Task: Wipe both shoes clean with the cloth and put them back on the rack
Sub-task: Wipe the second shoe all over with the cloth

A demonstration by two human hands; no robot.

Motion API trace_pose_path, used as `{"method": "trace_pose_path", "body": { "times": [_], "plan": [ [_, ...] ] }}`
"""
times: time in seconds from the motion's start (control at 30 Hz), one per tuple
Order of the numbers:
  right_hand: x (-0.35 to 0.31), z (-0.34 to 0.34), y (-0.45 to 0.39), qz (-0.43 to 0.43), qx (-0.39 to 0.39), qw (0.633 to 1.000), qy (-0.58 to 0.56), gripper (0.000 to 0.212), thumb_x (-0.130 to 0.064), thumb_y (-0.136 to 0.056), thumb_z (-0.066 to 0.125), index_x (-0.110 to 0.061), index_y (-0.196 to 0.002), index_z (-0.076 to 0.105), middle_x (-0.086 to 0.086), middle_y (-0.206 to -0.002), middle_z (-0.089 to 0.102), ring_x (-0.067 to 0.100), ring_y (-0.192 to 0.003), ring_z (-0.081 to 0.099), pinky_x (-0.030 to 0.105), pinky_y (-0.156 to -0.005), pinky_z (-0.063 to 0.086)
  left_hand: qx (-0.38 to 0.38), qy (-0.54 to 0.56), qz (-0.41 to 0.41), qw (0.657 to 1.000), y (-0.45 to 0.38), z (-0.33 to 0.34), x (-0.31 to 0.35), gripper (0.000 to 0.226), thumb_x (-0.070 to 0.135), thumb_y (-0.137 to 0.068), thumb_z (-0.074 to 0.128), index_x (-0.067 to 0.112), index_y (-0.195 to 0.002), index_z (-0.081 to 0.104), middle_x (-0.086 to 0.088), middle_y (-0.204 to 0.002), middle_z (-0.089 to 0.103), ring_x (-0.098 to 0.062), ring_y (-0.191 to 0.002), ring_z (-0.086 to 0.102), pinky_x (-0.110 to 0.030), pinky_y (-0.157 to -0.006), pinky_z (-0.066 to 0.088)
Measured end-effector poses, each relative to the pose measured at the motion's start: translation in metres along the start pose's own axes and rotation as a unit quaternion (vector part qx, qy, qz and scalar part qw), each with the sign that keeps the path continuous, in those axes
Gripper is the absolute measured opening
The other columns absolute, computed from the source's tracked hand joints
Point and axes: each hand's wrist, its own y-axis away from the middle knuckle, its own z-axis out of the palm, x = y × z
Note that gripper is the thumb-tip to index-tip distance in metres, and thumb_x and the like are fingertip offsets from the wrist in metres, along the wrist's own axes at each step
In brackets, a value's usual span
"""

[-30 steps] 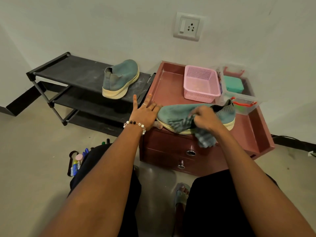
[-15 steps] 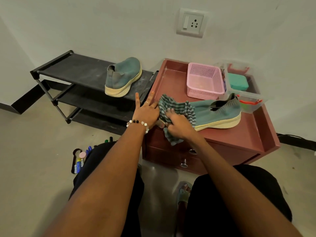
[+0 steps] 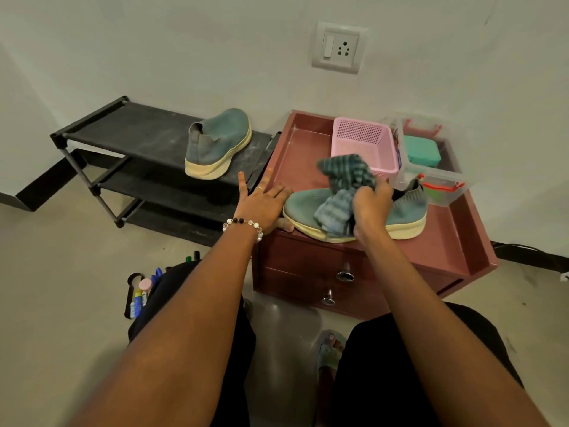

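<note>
A teal knit shoe with a cream sole (image 3: 406, 211) lies on its sole on the maroon drawer cabinet's top (image 3: 446, 251), toe pointing left. My right hand (image 3: 371, 208) grips a striped blue-green cloth (image 3: 341, 186) bunched over the middle of this shoe. My left hand (image 3: 261, 201) rests with straight fingers against the shoe's toe, at the cabinet's left edge. The second teal shoe (image 3: 220, 143) stands on the top shelf of the black shoe rack (image 3: 129, 131) to the left.
A pink mesh basket (image 3: 360, 140) and a clear plastic box with a teal item (image 3: 431, 161) sit at the back of the cabinet top. Pens and small items (image 3: 140, 295) lie on the floor at the left. A wall socket (image 3: 337, 47) is above.
My right hand has carried the cloth from the shoe's toe rightwards to its middle. The left hand stays at the toe. The camera has shifted slightly.
</note>
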Motion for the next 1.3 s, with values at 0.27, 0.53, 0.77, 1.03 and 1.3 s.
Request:
{"method": "trace_pose_path", "body": {
  "times": [0.27,0.53,0.77,1.03,1.3],
  "plan": [
    [0.028,0.035,0.030,-0.217,-0.355,0.800,0.432,0.053,-0.014,-0.093,0.047,-0.016,-0.145,0.036,0.016,-0.154,0.028,0.032,-0.142,0.025,0.039,-0.114,0.024,0.006,-0.017,-0.002,1.000,0.001,0.001,0.002,0.077,0.069,-0.080,0.049,0.022,-0.142,0.043,0.009,-0.156,0.025,-0.023,-0.147,-0.014,-0.074,-0.103,-0.012],
    [0.002,0.013,0.027,-0.029,-0.293,0.948,0.119,0.032,0.011,-0.079,0.045,-0.008,-0.086,0.069,0.006,-0.074,0.067,0.019,-0.067,0.061,0.027,-0.059,0.049,0.010,-0.015,-0.008,1.000,-0.001,0.004,0.000,0.072,0.059,-0.088,0.048,0.024,-0.148,0.031,0.011,-0.157,0.023,-0.022,-0.147,-0.014,-0.073,-0.103,-0.011],
    [-0.022,-0.015,-0.008,0.229,-0.155,0.881,-0.384,0.015,-0.001,-0.081,0.045,-0.007,-0.084,0.058,0.007,-0.077,0.064,0.023,-0.075,0.064,0.037,-0.075,0.056,0.007,0.020,-0.006,1.000,-0.001,0.004,-0.001,0.089,0.069,-0.080,0.050,0.027,-0.152,0.018,0.008,-0.158,0.022,-0.022,-0.147,-0.013,-0.072,-0.100,-0.015],
    [0.004,-0.021,-0.010,-0.201,-0.228,0.897,0.321,0.066,-0.031,-0.083,0.068,-0.024,-0.141,0.039,0.011,-0.146,0.033,0.032,-0.135,0.028,0.048,-0.112,0.027,0.006,0.028,-0.008,1.000,-0.002,0.004,0.000,0.090,0.071,-0.079,0.049,0.027,-0.151,0.018,0.008,-0.158,0.021,-0.021,-0.147,-0.014,-0.072,-0.101,-0.014],
    [0.011,0.016,0.013,-0.399,-0.339,0.673,0.523,0.038,-0.022,-0.085,0.058,-0.018,-0.123,0.061,0.007,-0.124,0.058,0.025,-0.117,0.050,0.030,-0.100,0.024,0.004,0.019,-0.008,1.000,0.000,0.002,0.001,0.091,0.068,-0.079,0.052,0.025,-0.152,0.018,0.008,-0.158,0.022,-0.022,-0.147,-0.014,-0.073,-0.102,-0.012]
  ]
}}
